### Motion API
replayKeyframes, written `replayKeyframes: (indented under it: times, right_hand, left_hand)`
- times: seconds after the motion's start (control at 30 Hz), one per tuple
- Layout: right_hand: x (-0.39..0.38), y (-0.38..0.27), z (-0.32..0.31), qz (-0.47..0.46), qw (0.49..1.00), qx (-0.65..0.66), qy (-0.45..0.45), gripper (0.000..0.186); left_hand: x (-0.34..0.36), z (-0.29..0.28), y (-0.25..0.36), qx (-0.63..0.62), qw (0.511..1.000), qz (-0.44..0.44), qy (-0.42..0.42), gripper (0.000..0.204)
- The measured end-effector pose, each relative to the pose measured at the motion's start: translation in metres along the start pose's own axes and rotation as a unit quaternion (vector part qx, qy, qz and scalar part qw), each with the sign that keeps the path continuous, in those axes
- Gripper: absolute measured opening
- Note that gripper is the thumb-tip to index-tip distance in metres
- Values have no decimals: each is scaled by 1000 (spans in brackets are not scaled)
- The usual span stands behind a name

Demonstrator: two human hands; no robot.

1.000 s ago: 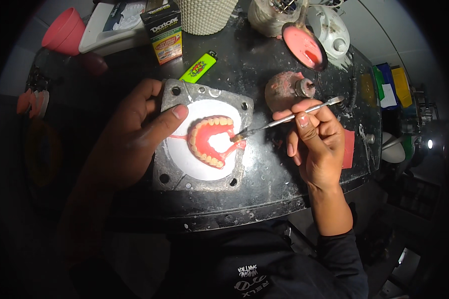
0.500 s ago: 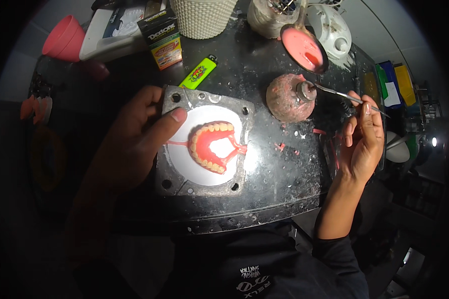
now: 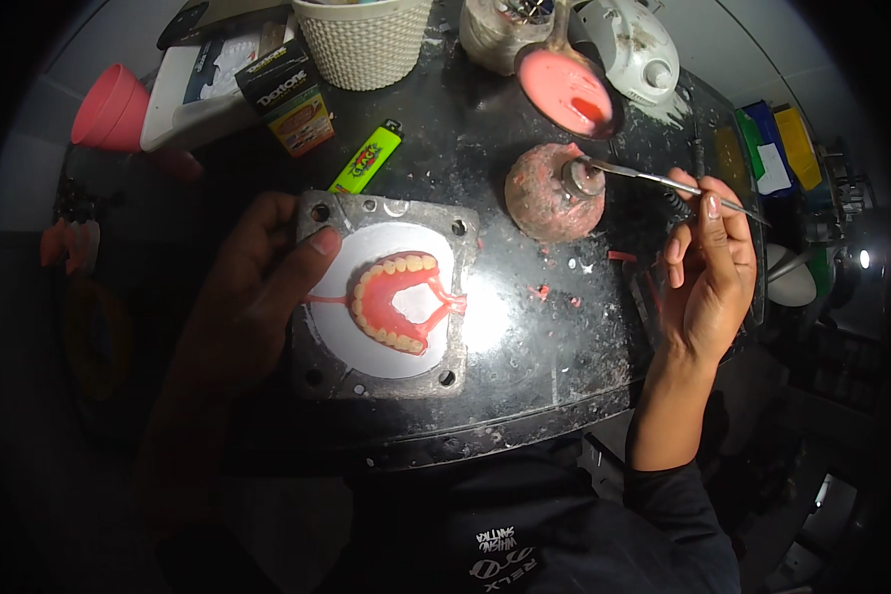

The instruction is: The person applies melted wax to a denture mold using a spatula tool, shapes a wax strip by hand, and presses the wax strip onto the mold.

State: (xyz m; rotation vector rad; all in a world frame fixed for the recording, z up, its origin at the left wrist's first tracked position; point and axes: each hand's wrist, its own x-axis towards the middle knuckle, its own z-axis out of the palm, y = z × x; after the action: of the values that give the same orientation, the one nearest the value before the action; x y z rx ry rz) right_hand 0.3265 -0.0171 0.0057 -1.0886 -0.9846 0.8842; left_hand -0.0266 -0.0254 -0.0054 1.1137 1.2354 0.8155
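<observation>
My left hand (image 3: 272,282) grips the left side of a square grey metal flask (image 3: 406,388), thumb on top. White plaster (image 3: 329,342) fills the flask, and a pink wax denture (image 3: 376,305) with a horseshoe of cream teeth sits in it. Thin pink wax strips run from the denture to the flask's edges. My right hand (image 3: 713,267) pinches a slim metal wax spatula (image 3: 653,180) between thumb and fingers. Its tip is over the neck of a round, pink-smeared spirit burner (image 3: 544,203). I cannot make out a flame.
A yellow-green lighter (image 3: 366,158) lies behind the flask. Farther back are a box (image 3: 302,124), a woven white basket (image 3: 366,45), a ladle of pink wax (image 3: 564,89) and a white device with a dial (image 3: 634,49). Pink scraps (image 3: 540,293) dot the black table (image 3: 505,371).
The view has shifted, so the table things appear farther left. The spatula tip has come slightly farther over the burner's neck. My left hand keeps its grip on the flask.
</observation>
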Motion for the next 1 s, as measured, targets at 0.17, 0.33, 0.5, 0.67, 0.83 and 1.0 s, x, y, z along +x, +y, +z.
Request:
replayKeyframes:
  times: [0.17, 0.33, 0.5, 0.67, 0.83, 1.0]
  right_hand:
    - [2, -4, 4, -120, 993, -11, -11, 21]
    - [8, -16, 28, -234, 967, -95, -26, 19]
    - [9, -11, 33, -239, 964, -112, -38, 16]
    - [7, -10, 32, -225, 968, -109, -30, 21]
    - [-26, -23, 28, -195, 977, -74, -35, 18]
    - [-79, -14, 36, -147, 969, -103, -172, 15]
  left_hand:
    - [2, 2, -5, -17, 1000, 13, 10, 19]
    - [4, 0, -5, -75, 996, -33, 41, 24]
    - [8, 1, -6, -108, 992, -46, 35, 26]
    - [8, -1, -10, -138, 989, -48, 39, 26]
    - [11, -2, -15, -148, 988, -34, 28, 24]
    - [11, -4, -15, -149, 988, -38, 29, 23]
